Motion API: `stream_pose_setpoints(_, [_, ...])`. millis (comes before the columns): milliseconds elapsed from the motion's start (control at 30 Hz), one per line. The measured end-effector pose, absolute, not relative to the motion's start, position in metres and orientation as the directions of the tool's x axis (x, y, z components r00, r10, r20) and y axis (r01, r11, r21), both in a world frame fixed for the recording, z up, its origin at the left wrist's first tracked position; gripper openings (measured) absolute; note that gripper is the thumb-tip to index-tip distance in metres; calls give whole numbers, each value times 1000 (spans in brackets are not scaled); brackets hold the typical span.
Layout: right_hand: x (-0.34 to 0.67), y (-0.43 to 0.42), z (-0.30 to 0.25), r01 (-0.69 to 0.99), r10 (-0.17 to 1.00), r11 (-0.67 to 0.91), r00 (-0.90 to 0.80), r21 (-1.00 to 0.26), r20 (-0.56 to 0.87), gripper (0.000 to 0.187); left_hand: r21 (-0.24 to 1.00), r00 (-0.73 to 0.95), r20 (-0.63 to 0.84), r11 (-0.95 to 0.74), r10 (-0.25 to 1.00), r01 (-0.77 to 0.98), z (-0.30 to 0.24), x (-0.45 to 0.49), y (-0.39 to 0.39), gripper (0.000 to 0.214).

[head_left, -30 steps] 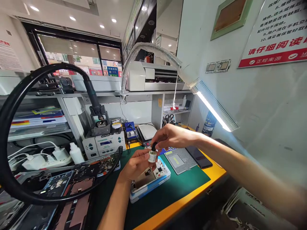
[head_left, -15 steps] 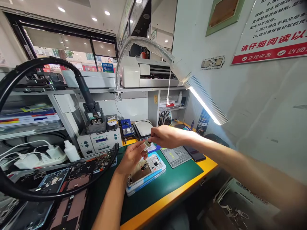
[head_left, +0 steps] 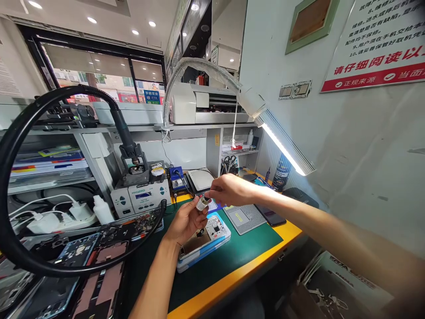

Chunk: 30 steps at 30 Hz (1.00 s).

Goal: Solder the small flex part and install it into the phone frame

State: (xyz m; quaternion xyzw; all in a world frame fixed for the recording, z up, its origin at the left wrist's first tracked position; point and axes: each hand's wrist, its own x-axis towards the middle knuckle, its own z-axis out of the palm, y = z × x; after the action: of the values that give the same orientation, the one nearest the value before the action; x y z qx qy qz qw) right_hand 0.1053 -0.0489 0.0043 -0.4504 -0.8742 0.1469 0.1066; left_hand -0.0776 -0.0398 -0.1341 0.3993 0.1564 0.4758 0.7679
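A small bottle point(head_left: 201, 204) with a pale label is held between the fingers of my left hand point(head_left: 184, 220). At the bottle's mouth my right hand point(head_left: 226, 189) pinches a small dark cap point(head_left: 207, 195). Whether the cap still touches the bottle I cannot tell. Below both hands lies an opened phone point(head_left: 214, 228) with its inside showing, on a blue and white stack point(head_left: 202, 259). My left hand covers part of the phone. A grey perforated plate point(head_left: 244, 218) lies to the right on the green mat point(head_left: 232, 261).
A lit lamp point(head_left: 285, 144) hangs above my right arm. On the left, a black hose point(head_left: 9, 199) loops over several phone parts point(head_left: 96, 283). The hot-air station point(head_left: 142, 195) and a white bottle point(head_left: 102, 209) stand behind. Another phone point(head_left: 270, 215) lies right of the plate.
The bottle has tilted and more of its label shows. My left fingers have shifted around it, while my right hand stays close to its mouth. The whole view has shifted slightly.
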Motion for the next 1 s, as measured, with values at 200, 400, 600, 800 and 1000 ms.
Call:
stream_pose_setpoints(200, [103, -51, 0, 868, 904, 407, -427, -283, -9, 57, 780, 486, 146, 202, 862, -593, -139, -70, -42, 22])
stream_pose_setpoints(400, [107, -49, -1, 874, 902, 302, -391, -380, -181, 73, 801, 510, 149, 198, 847, -565, -140, -65, -44, 24])
stream_pose_setpoints(600, [116, -50, 10, 816, 841, 348, -489, -461, -230, 40, 802, 502, 128, 208, 855, -559, -138, -63, -44, 25])
stream_pose_setpoints(800, [112, -48, 10, 820, 814, 424, -531, -384, -235, 41, 789, 492, 104, 229, 864, -570, -137, -62, -45, 24])
stream_pose_setpoints(1000, [110, -47, 9, 864, 867, 404, -466, -299, -175, 65, 772, 503, 93, 257, 859, -582, -137, -60, -47, 24])
